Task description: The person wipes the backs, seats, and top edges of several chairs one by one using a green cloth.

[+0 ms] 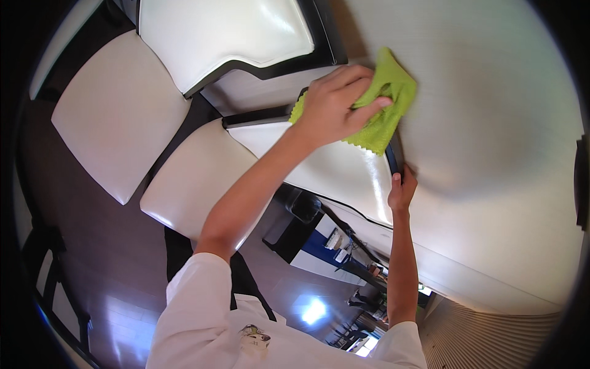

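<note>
My left hand point(339, 104) presses a lime-green cloth point(389, 99) with zigzag-cut edges against the top of a chair's backrest. The thumb lies over the cloth, which drapes partly across the front and partly beyond the frame. White, glossy upholstery covers this backrest point(339, 168); a dark frame point(395, 154) borders it. At the frame's side, my right hand point(402, 189) grips the edge, thumb in front and fingers behind. Below my left forearm extends the chair's white seat point(203, 180). What the cloth covers on the frame is hidden.
A second white chair has its backrest point(226, 37) and seat point(120, 115) beside the first. A pale wall point(484, 138) rises close behind the backrests. Farther off are a dark bin point(302, 205) and a blue-and-white counter point(318, 249) holding small items. Brown flooring point(78, 221) stretches left.
</note>
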`<state>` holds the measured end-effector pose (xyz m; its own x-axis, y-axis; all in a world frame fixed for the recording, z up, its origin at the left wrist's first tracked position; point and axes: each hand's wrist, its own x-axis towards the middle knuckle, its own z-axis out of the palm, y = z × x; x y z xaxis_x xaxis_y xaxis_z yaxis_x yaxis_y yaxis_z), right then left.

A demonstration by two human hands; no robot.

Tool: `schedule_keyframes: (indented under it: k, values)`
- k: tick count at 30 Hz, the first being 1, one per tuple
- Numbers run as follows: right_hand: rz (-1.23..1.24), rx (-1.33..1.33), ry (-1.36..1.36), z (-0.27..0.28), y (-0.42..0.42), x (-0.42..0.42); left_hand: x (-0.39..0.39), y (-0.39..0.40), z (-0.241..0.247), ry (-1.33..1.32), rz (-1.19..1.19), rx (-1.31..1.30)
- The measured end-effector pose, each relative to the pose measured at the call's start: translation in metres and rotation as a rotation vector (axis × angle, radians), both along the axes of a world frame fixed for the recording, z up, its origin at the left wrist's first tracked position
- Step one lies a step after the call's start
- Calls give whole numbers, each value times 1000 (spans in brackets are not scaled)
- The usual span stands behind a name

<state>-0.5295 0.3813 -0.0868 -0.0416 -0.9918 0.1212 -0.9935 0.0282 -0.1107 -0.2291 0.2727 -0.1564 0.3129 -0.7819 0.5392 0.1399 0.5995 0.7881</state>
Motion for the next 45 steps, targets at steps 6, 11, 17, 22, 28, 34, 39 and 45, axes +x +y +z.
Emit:
schedule_keyframes:
  k: [6,11,17,22,28,34,39,45]
  values:
    - [-33,13,21,-1,-2,-6,1,17,-66,168,-160,108]
    - [-32,-16,28,10,-3,6,-27,42,-137,351,-403,382]
    - [20,-57,-10,-6,-5,16,-40,62,-278,230,-221,416]
    - [160,-247,-66,15,3,12,-13,139,-332,-545,-342,1076]
    - [136,-477,-668,46,32,37,64,340,-381,70,-462,1139]
    - [594,-689,-552,240,162,79,261,554,-349,-792,-411,1799]
    - [778,-955,-597,339,301,67,348,587,-299,-1471,-809,1267]
    - [779,-1028,-681,347,373,48,276,501,-278,-771,-278,1628]
